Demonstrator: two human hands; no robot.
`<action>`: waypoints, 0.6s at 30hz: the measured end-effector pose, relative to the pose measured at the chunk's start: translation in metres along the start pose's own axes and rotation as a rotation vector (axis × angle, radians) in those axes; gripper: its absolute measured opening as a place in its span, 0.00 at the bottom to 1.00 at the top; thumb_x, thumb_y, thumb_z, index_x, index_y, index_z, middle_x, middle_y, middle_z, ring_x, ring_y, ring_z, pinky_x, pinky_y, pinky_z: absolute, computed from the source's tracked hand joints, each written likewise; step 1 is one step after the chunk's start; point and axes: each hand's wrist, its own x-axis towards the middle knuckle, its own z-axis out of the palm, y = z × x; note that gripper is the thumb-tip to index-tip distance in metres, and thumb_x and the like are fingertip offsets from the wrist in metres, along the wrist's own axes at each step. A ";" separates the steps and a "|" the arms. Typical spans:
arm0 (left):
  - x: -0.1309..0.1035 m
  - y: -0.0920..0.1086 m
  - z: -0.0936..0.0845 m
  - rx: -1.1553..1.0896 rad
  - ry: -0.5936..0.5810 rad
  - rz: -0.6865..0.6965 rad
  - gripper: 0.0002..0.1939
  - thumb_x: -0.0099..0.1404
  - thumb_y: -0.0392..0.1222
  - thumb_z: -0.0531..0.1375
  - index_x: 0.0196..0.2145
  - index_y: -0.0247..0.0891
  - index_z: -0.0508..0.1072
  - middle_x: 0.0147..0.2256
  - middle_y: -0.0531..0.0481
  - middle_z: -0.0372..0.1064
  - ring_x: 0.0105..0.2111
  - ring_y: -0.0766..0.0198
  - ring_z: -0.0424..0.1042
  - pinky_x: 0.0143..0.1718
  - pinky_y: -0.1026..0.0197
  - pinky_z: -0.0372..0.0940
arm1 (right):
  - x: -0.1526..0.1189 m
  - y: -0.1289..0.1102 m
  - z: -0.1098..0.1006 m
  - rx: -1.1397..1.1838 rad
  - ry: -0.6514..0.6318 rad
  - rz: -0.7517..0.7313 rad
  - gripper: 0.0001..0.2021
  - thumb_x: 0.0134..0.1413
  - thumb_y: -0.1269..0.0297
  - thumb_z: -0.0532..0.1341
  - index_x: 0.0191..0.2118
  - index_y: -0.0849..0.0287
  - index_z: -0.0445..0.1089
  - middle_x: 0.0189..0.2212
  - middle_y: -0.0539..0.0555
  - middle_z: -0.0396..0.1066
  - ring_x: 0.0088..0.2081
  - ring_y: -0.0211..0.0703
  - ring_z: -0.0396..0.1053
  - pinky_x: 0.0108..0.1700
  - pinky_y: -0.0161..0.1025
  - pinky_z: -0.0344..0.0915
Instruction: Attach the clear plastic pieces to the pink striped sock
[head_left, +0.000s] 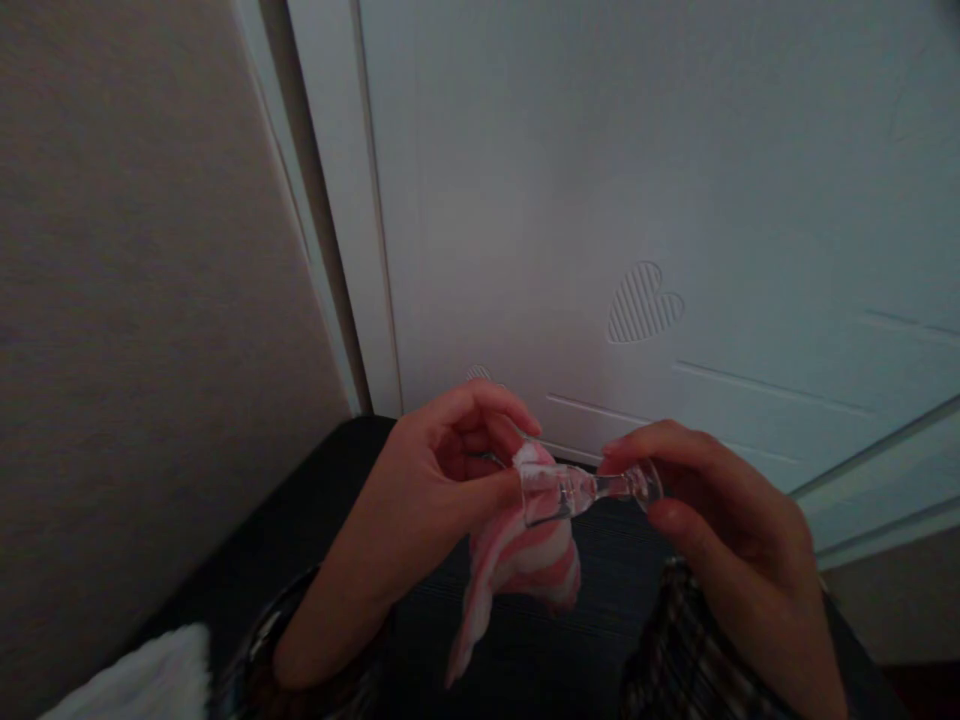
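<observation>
A small clear stemmed glass (577, 488) lies sideways in the air between my hands, its bowl to the left and its foot to the right. My right hand (739, 545) pinches the glass by its round foot, thumb below and fingers above. My left hand (442, 480) is closed on a pink-and-white striped cloth (525, 560) at the mouth of the glass. Part of the cloth is at the rim, and the rest hangs down beneath the bowl. How far the cloth goes inside is hard to make out.
A dark table top (442, 620) lies beneath my hands. Behind it stands a white panel (540, 220) with embossed hearts, and a beige wall (150, 250) rises on the left. A white cloth-like item (150, 675) sits at the lower left.
</observation>
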 end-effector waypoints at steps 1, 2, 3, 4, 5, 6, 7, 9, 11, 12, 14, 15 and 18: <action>0.000 0.000 0.000 0.007 0.010 0.012 0.10 0.53 0.29 0.65 0.32 0.40 0.72 0.25 0.59 0.68 0.24 0.74 0.68 0.23 0.76 0.64 | 0.001 -0.001 0.000 -0.014 -0.018 -0.007 0.11 0.61 0.66 0.57 0.47 0.46 0.69 0.43 0.46 0.69 0.45 0.37 0.65 0.45 0.31 0.60; 0.000 0.000 0.000 0.016 0.017 0.018 0.09 0.54 0.29 0.65 0.31 0.40 0.72 0.25 0.58 0.68 0.24 0.74 0.68 0.23 0.77 0.64 | 0.001 -0.002 0.000 -0.031 -0.045 -0.016 0.12 0.62 0.68 0.55 0.47 0.46 0.69 0.43 0.47 0.68 0.46 0.37 0.65 0.46 0.31 0.59; 0.000 0.001 0.001 0.026 0.021 0.016 0.09 0.53 0.29 0.65 0.31 0.40 0.72 0.25 0.58 0.69 0.24 0.74 0.68 0.23 0.76 0.64 | 0.002 -0.002 0.000 -0.045 -0.080 -0.023 0.13 0.63 0.69 0.53 0.47 0.46 0.70 0.43 0.47 0.68 0.46 0.38 0.64 0.46 0.32 0.58; 0.000 0.001 0.001 0.033 0.024 0.009 0.10 0.53 0.29 0.66 0.31 0.39 0.72 0.25 0.58 0.68 0.24 0.73 0.68 0.23 0.76 0.64 | 0.002 -0.003 0.000 -0.054 -0.113 -0.029 0.15 0.64 0.70 0.51 0.48 0.47 0.70 0.43 0.48 0.67 0.46 0.38 0.64 0.46 0.33 0.58; 0.001 0.002 0.001 0.038 0.030 0.002 0.10 0.52 0.28 0.66 0.30 0.39 0.72 0.25 0.58 0.68 0.24 0.73 0.68 0.22 0.76 0.64 | 0.002 -0.003 0.000 -0.057 -0.137 -0.033 0.16 0.64 0.71 0.50 0.48 0.47 0.70 0.42 0.49 0.66 0.45 0.38 0.64 0.45 0.33 0.58; 0.001 0.003 0.002 0.045 0.040 -0.008 0.10 0.51 0.28 0.66 0.30 0.38 0.71 0.24 0.58 0.68 0.23 0.73 0.67 0.22 0.75 0.64 | 0.002 -0.003 -0.001 -0.054 -0.148 -0.035 0.16 0.64 0.71 0.50 0.48 0.47 0.71 0.42 0.49 0.66 0.45 0.38 0.64 0.45 0.33 0.58; 0.001 0.004 0.002 0.050 0.043 -0.022 0.10 0.51 0.27 0.65 0.29 0.38 0.71 0.24 0.57 0.67 0.23 0.72 0.67 0.22 0.75 0.63 | 0.002 -0.003 0.000 -0.046 -0.147 -0.040 0.16 0.64 0.71 0.50 0.47 0.48 0.71 0.41 0.49 0.65 0.44 0.38 0.64 0.44 0.33 0.58; 0.001 0.006 0.002 0.043 0.039 -0.039 0.10 0.50 0.27 0.66 0.29 0.38 0.71 0.24 0.57 0.67 0.23 0.72 0.67 0.22 0.74 0.63 | 0.002 -0.002 0.000 -0.011 -0.122 -0.056 0.14 0.64 0.71 0.51 0.46 0.50 0.71 0.40 0.49 0.66 0.43 0.38 0.64 0.42 0.34 0.58; 0.001 0.007 0.002 0.034 0.019 -0.052 0.11 0.50 0.27 0.66 0.29 0.38 0.71 0.24 0.57 0.67 0.23 0.72 0.67 0.22 0.74 0.63 | 0.002 -0.001 0.001 0.037 -0.096 -0.074 0.12 0.63 0.70 0.52 0.43 0.51 0.71 0.38 0.49 0.66 0.41 0.37 0.64 0.41 0.34 0.59; 0.001 0.007 0.002 0.031 0.010 -0.057 0.11 0.49 0.27 0.66 0.29 0.38 0.71 0.24 0.57 0.67 0.23 0.72 0.66 0.22 0.74 0.63 | 0.002 -0.001 0.001 0.058 -0.091 -0.079 0.11 0.63 0.70 0.52 0.43 0.52 0.71 0.37 0.49 0.67 0.41 0.38 0.64 0.41 0.34 0.59; 0.001 0.006 0.002 0.026 -0.001 -0.065 0.12 0.49 0.25 0.66 0.28 0.38 0.71 0.24 0.57 0.67 0.23 0.72 0.66 0.23 0.74 0.62 | 0.002 -0.001 0.001 0.073 -0.094 -0.074 0.11 0.63 0.70 0.52 0.43 0.53 0.71 0.36 0.49 0.67 0.39 0.37 0.65 0.40 0.35 0.59; 0.001 0.006 0.001 0.023 -0.003 -0.068 0.12 0.48 0.24 0.65 0.28 0.38 0.71 0.24 0.58 0.67 0.24 0.73 0.66 0.23 0.74 0.62 | 0.002 -0.002 0.001 0.067 -0.101 -0.068 0.12 0.63 0.71 0.52 0.44 0.52 0.71 0.36 0.49 0.67 0.39 0.37 0.65 0.40 0.35 0.59; 0.002 0.004 0.001 0.007 -0.007 -0.063 0.14 0.47 0.23 0.65 0.28 0.38 0.71 0.24 0.58 0.67 0.23 0.73 0.66 0.23 0.75 0.62 | 0.003 -0.003 0.000 0.049 -0.127 -0.056 0.13 0.63 0.71 0.52 0.45 0.52 0.71 0.36 0.49 0.67 0.38 0.37 0.65 0.38 0.34 0.59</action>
